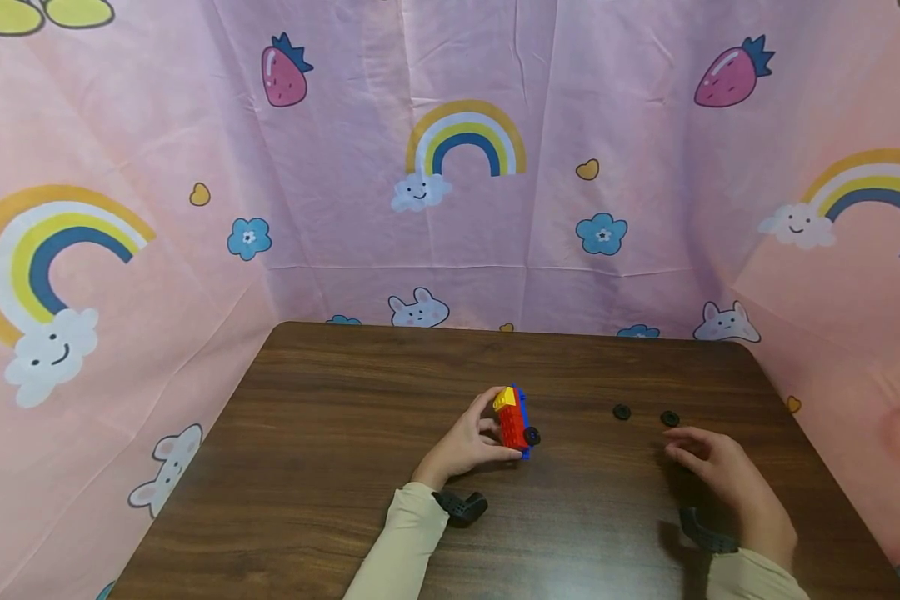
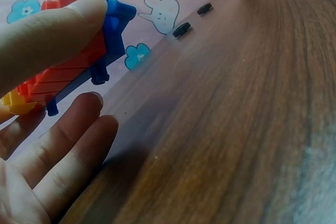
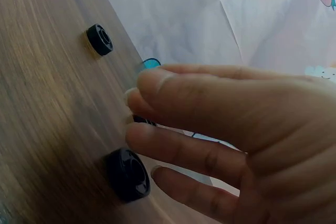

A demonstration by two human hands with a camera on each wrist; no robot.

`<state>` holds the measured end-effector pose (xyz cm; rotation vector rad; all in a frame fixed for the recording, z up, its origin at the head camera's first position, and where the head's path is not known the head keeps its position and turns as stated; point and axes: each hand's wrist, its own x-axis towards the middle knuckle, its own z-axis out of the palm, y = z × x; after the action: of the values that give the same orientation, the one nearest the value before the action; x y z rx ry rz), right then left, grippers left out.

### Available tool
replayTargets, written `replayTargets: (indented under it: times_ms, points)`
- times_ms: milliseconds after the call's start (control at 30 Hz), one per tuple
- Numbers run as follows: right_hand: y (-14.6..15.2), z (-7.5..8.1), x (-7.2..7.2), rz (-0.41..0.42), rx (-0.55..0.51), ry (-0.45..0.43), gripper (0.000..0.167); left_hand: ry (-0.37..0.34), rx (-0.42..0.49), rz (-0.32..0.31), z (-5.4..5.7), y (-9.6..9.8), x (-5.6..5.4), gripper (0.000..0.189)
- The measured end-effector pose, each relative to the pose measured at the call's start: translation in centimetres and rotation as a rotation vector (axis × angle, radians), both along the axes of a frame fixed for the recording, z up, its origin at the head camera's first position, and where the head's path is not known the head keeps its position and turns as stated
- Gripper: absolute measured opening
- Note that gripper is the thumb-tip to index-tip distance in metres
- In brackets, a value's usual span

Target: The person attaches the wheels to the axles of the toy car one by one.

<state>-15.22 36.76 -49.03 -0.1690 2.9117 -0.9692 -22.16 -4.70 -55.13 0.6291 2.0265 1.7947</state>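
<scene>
My left hand holds a toy car of red and yellow bricks on a blue base, tilted up off the table. Thumb and fingers grip its two ends, and one black wheel is on it. Bare blue pegs stick out of the base in the left wrist view. My right hand hovers over the table, fingers loosely bent and holding nothing. Just past its fingertips lies a loose black wheel, with another wheel to its left. A third wheel is partly hidden behind the right fingers.
The brown wooden table has a rounded far edge. Behind it and along both sides hangs a pink patterned cloth. A black strap piece sits on each wrist.
</scene>
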Motion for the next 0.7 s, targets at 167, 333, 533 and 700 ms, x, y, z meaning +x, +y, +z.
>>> replayTargets:
  times_ms: [167, 333, 533, 700]
  points:
    - [0.3, 0.1, 0.1, -0.023, 0.027, -0.008, 0.032, -0.005, -0.009, 0.004, 0.1, 0.0, 0.1, 0.104]
    - [0.6, -0.1, 0.2, -0.024, 0.028, 0.01, 0.033, 0.002, -0.011, 0.003, 0.2, 0.0, 0.1, 0.104]
    - [1.1, -0.1, 0.6, -0.034, 0.043, 0.042, 0.031, 0.001, -0.012, -0.001, 0.1, 0.0, 0.2, 0.105]
    - [1.5, 0.0, 0.8, -0.057, 0.051, 0.039, 0.03, -0.001, -0.007, -0.003, 0.2, 0.0, 0.1, 0.104]
